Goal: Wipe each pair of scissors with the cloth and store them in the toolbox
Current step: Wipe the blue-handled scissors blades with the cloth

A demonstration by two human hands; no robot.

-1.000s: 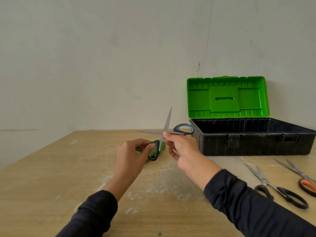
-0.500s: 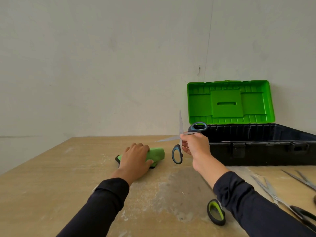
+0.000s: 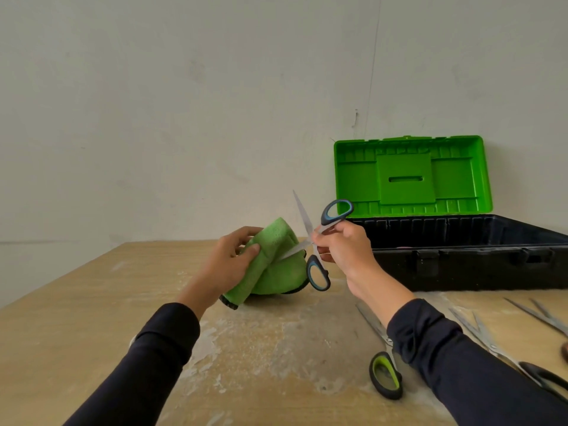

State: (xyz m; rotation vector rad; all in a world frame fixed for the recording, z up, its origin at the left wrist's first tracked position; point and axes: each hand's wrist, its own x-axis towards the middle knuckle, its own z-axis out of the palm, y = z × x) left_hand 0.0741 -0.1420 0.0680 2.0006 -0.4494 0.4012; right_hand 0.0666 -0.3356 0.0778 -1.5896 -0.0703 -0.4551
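**Cloth comes up to meet the open blades**

Lifted off the surface since half a second ago, the green cloth now sits in the left hand, thumb on top and fingers curled behind, so that grip is full of cloth. The right hand has swung the blue-handled scissors in towards it. Its grip pinches them near the pivot, blades spread, one blade pointing up and the other reaching into the fold of the cloth.

Holding at the pivot probably keeps the fingers off the edges and leaves both blades bare for wiping; bunching the cloth gives a thick pad between the palm and the steel. This looks like the start of the wipe for this pair, with storing yet to come.

The toolbox stands open just behind the right hand, its green lid upright near the wall, so the way in is free. I cannot see whether anything lies inside. On the dusty surface to the right wait more scissors: a green-handled pair partly under the right sleeve, a black-handled pair and further blades at the frame edge. That sleeve hangs low over them and could snag one.
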